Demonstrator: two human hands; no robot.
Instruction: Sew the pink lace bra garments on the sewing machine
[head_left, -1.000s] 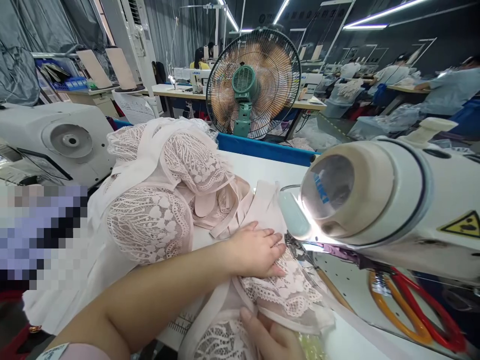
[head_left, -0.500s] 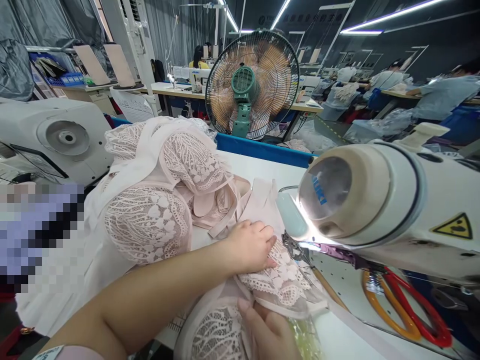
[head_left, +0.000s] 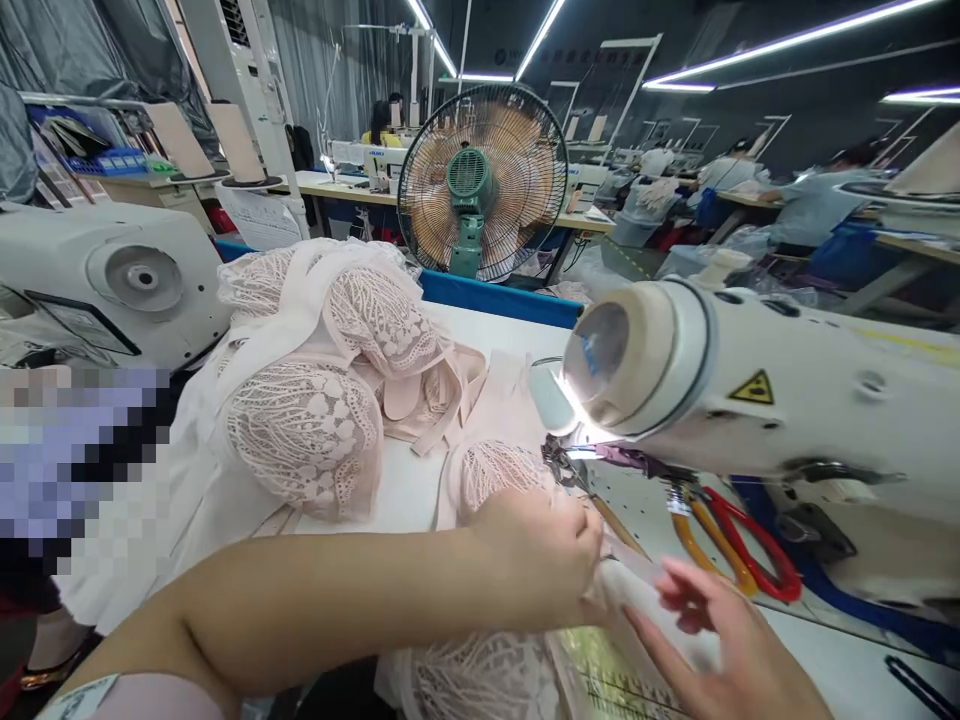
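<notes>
My left hand (head_left: 544,550) is closed on the edge of a pale pink lace bra (head_left: 499,470) beside the sewing machine needle area. A pale fabric band (head_left: 626,585) runs from under that hand toward the right. My right hand (head_left: 724,645) is by the band, thumb and fingers spread apart, slightly blurred. Below my left wrist lies another lace cup (head_left: 480,685), over a clear ruler-like sheet with yellow-green (head_left: 596,665). The presser foot (head_left: 559,460) of the sewing machine (head_left: 645,365) is just beyond my left hand.
A heap of lace bras (head_left: 307,430) covers the table's left side. Orange-and-red-handled scissors (head_left: 757,560) lie under the machine arm. Another white machine (head_left: 127,285) stands at left. A large fan (head_left: 480,185) is behind the blue table edge (head_left: 502,298). People work further back.
My left hand has moved right and toward me, closing from a flat press on the lace. My right hand has left the cup's lower edge and moved right, its fingers spreading. The view has turned right.
</notes>
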